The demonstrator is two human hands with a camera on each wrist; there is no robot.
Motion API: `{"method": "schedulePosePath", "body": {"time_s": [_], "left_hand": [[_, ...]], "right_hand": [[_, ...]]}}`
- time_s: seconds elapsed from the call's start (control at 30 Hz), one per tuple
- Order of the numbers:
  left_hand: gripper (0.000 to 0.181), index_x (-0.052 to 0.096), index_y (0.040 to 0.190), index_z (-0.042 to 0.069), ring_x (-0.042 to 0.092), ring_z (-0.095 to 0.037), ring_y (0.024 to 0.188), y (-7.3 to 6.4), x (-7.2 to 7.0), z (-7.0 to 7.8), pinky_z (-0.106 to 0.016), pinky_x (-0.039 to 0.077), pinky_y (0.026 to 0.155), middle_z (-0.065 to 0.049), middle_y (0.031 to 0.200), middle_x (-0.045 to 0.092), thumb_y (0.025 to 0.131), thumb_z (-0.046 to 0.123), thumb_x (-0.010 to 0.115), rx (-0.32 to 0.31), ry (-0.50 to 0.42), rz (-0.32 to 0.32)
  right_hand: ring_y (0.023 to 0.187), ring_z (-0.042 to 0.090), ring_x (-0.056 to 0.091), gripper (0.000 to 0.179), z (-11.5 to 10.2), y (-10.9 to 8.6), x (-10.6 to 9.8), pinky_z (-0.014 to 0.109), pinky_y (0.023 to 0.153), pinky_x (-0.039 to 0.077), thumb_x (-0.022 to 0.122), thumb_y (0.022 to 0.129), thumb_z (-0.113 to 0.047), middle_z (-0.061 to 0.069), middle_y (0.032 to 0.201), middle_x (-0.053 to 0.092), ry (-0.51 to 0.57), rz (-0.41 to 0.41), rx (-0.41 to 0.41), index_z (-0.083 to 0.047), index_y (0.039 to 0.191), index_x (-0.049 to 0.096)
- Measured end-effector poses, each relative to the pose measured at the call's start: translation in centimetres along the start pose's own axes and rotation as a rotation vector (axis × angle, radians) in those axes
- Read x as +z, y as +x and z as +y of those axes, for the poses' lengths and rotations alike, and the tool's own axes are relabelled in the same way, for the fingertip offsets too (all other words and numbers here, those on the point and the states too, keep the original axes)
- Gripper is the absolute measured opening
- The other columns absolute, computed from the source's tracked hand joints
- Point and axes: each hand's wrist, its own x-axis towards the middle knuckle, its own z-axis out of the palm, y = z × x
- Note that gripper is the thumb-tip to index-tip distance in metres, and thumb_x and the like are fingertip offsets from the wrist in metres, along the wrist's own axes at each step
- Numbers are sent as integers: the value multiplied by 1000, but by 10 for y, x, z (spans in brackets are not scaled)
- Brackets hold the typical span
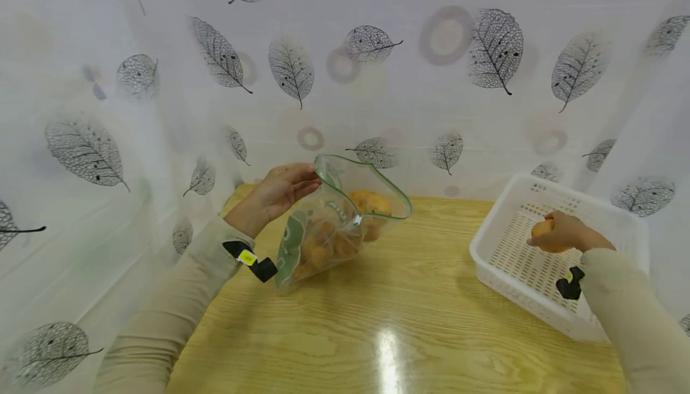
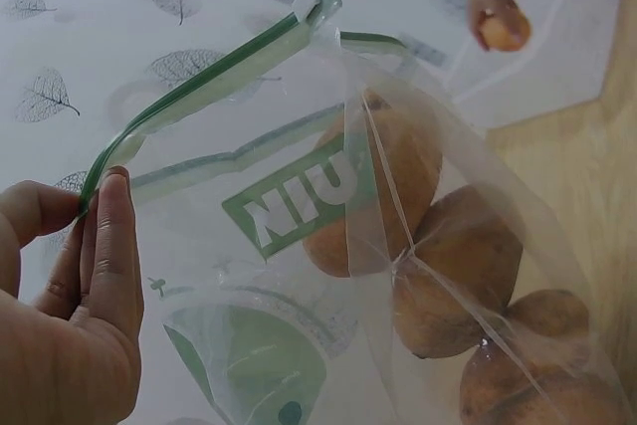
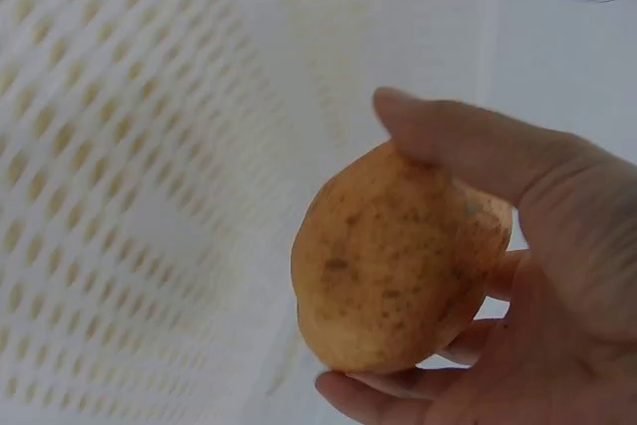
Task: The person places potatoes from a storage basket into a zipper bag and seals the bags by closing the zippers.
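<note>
My left hand point(image 1: 281, 190) pinches the rim of a clear zip bag point(image 1: 334, 202) between thumb and fingers, beside its green zip strip. The bag's mouth gapes toward the right, and several brown potatoes point(image 2: 460, 271) lie inside it. A white slider point(image 1: 357, 220) sits on the zip strip. Over on the right, my right hand point(image 1: 566, 232) grips a single potato point(image 3: 398, 256), thumb on top and fingers curled underneath. That potato is inside the white plastic basket point(image 1: 507, 286), above its slotted floor; no other potato shows there.
Both the bag and the basket stand on a wood-grain table point(image 1: 377, 322). A white sheet with a leaf print point(image 1: 496, 49) hangs behind and at the sides. Between bag and basket lies a stretch of tabletop, and the basket's raised wall surrounds the right hand.
</note>
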Motion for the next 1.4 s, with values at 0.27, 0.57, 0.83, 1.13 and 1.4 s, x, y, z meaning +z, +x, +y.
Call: {"method": "schedulePosePath", "body": {"time_s": [0.27, 0.57, 0.83, 1.13, 1.4], "left_hand": [[27, 71, 83, 8, 68, -14, 75, -1, 1, 0, -18, 59, 74, -5, 81, 68, 99, 4, 50, 4, 1, -3], [27, 71, 84, 8, 68, -14, 76, -1, 2, 1, -18, 59, 74, -5, 81, 68, 99, 4, 50, 6, 3, -4], [25, 70, 85, 8, 68, -13, 76, -2, 2, 2, -18, 59, 74, -4, 81, 68, 99, 4, 50, 7, 21, 1], [25, 71, 86, 9, 67, -13, 78, -3, 1, 1, -18, 59, 75, -3, 82, 68, 100, 5, 50, 14, 46, -6], [26, 71, 86, 9, 67, -13, 78, -1, 0, 0, -18, 59, 75, -3, 83, 68, 100, 5, 49, 25, 29, -5]], "right_hand": [[109, 47, 51, 91, -64, 6, -18, 51, 82, 55, 64, 92, -36, 39, 128, 37, 208, 59, -136, 15, 145, 9], [120, 31, 45, 78, -139, -9, -19, 35, 94, 48, 59, 96, -31, 23, 142, 29, 528, 60, -301, -19, 155, 9], [111, 13, 53, 62, -194, -16, -7, 17, 89, 52, 54, 98, -11, 9, 137, 33, 839, 45, -563, -20, 151, 21], [112, 15, 49, 67, -236, -25, 18, 17, 92, 51, 49, 96, -8, 9, 137, 30, 1080, 15, -716, -13, 150, 10], [114, 19, 50, 60, -264, -25, 31, 21, 90, 53, 54, 93, -8, 12, 144, 25, 1080, 28, -726, -14, 142, 21]]}}
